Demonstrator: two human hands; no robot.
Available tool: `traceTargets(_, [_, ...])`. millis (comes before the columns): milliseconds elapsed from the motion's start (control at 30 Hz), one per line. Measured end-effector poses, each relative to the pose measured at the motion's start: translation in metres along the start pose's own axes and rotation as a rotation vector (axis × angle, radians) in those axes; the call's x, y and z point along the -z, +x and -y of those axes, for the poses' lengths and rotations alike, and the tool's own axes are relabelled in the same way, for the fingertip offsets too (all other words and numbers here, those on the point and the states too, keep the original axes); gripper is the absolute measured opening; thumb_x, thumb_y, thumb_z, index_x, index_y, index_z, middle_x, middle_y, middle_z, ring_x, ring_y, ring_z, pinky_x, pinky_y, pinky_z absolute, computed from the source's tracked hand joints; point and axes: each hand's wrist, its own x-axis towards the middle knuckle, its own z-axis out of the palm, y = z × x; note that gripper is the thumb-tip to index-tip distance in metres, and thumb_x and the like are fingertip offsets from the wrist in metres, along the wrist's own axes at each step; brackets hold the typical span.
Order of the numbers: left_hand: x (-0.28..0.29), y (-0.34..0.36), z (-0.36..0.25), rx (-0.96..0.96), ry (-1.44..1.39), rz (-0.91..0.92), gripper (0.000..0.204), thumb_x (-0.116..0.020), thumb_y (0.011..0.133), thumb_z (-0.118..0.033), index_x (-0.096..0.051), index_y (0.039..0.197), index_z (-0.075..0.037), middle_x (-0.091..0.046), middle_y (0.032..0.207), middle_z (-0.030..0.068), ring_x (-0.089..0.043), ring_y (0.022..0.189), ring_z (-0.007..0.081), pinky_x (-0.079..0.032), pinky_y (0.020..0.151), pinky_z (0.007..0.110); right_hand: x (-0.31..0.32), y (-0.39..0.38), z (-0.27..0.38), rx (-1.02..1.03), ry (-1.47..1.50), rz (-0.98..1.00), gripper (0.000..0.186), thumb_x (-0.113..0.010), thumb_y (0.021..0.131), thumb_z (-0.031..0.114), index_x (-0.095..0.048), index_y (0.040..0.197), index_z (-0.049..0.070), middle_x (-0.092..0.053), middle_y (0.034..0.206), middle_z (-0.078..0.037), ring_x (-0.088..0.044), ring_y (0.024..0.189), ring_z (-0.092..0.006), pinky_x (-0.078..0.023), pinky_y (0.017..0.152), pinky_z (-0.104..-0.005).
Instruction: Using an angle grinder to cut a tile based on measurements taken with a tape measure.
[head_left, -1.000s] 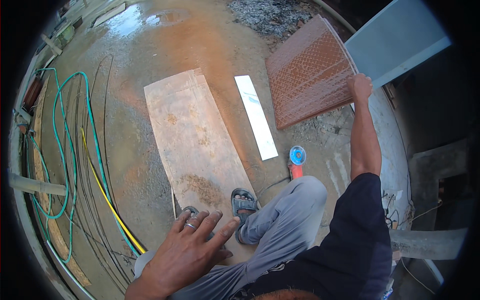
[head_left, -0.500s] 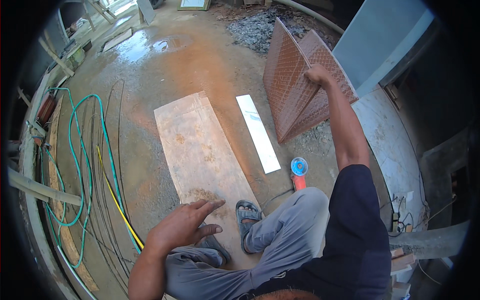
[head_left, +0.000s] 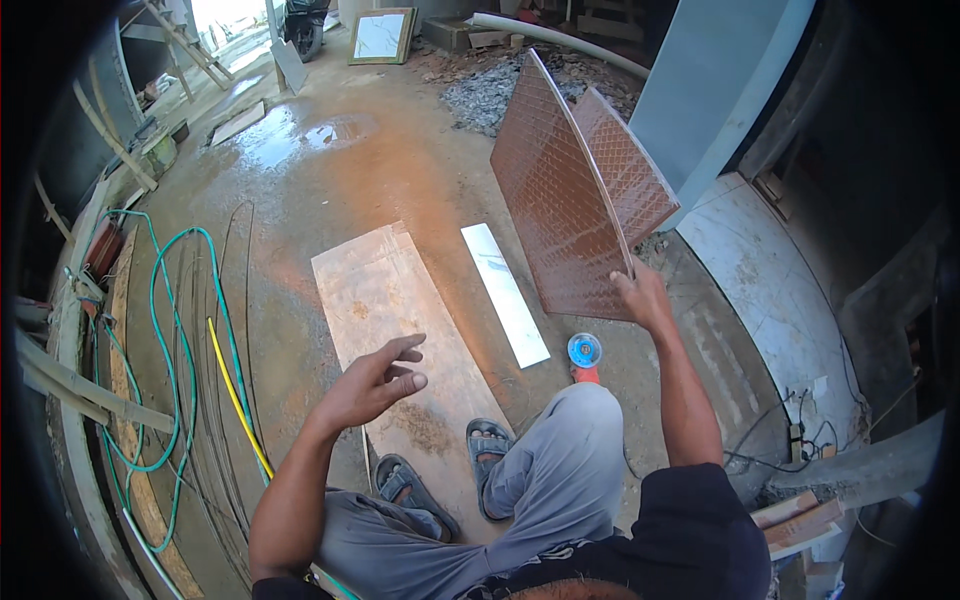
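My right hand [head_left: 645, 295] is closed on the near edge of a large tile [head_left: 555, 190], whose reddish-brown back has a raised grid. The tile stands tilted, its far corner raised. Behind it a second tile [head_left: 645, 165] shows a similar gridded back, partly hidden. My left hand [head_left: 372, 388] hangs empty above a long plywood board [head_left: 375, 300], fingers apart. To the right of the board lies a narrow white marble-patterned tile strip [head_left: 505, 295]. An angle grinder [head_left: 585, 352] with a blue disc rests between that strip and my knee, its body mostly hidden.
Green hose [head_left: 190, 350] and thin rods lie along the left side, with a yellow hose [head_left: 228, 375] nearby. Rubble [head_left: 490, 100] and a grey-blue panel [head_left: 700, 100] stand beyond the tiles. Cables [head_left: 800, 440] run at the right. A puddle [head_left: 270, 140] wets the far floor.
My right hand has brought the large tile nearer to me, widening the gap from the second tile at the near end. My left hand has shifted slightly up and left.
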Motion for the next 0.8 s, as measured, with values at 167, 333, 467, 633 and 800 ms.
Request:
traceTargets(167, [0.007, 0.051, -0.032, -0.074, -0.558, -0.146, 0.072, -0.049, 0.096, -0.054, -0.024, 0.151, -0.014, -0.042, 0.142, 0.0173, -0.050, 0.122, 0.0277, -0.042, 0.099, 0.040, -0.010, -0.086, -0.023, -0.104, -0.004, 0.006, 0.036, -0.060, 0.085, 0.030, -0.064, 0.109, 0.004, -0.065, 0.089, -0.025, -0.062, 0.084, -0.0453, -0.048, 0.073, -0.0494])
traceTargets(333, [0.005, 0.140, -0.097, -0.193, -0.936, -0.343, 0.092, -0.040, 0.088, -0.073, -0.010, 0.154, -0.016, -0.026, 0.150, 0.0201, -0.039, 0.129, 0.0343, -0.036, 0.102, 0.055, -0.029, -0.156, -0.048, -0.014, 0.040, -0.049, 0.032, -0.060, 0.087, 0.027, -0.065, 0.110, 0.005, -0.065, 0.097, -0.023, -0.062, 0.089, -0.0427, -0.048, 0.076, -0.0474])
traceTargets(467, [-0.013, 0.160, -0.127, -0.211, -1.256, -0.324, 0.096, -0.034, 0.085, -0.079, -0.020, 0.151, -0.011, -0.033, 0.146, 0.0217, -0.041, 0.127, 0.0386, -0.032, 0.103, 0.061, -0.045, -0.191, -0.070, 0.064, 0.078, -0.077, 0.031, -0.061, 0.086, 0.022, -0.064, 0.112, 0.006, -0.065, 0.104, -0.020, -0.063, 0.096, -0.0384, -0.050, 0.081, -0.0427])
traceTargets(633, [-0.014, 0.119, -0.099, -0.217, -1.423, -0.274, 0.089, -0.028, 0.090, -0.074, -0.041, 0.137, 0.000, -0.044, 0.137, 0.0261, -0.040, 0.128, 0.0448, -0.028, 0.101, 0.070, -0.055, -0.218, -0.092, 0.176, 0.066, -0.077, 0.034, -0.069, 0.079, 0.014, -0.064, 0.112, 0.007, -0.066, 0.108, -0.014, -0.062, 0.099, -0.0347, -0.050, 0.085, -0.0421])
traceTargets(800, [-0.001, 0.102, -0.080, -0.191, -1.484, -0.235, 0.076, -0.029, 0.098, -0.054, -0.035, 0.137, 0.011, -0.038, 0.141, 0.0317, -0.037, 0.131, 0.0474, -0.027, 0.106, 0.065, -0.051, -0.213, -0.092, 0.030, 0.093, 0.081, 0.046, -0.077, 0.075, 0.024, -0.062, 0.115, 0.006, -0.064, 0.112, -0.016, -0.060, 0.106, -0.0342, -0.047, 0.092, -0.0410])
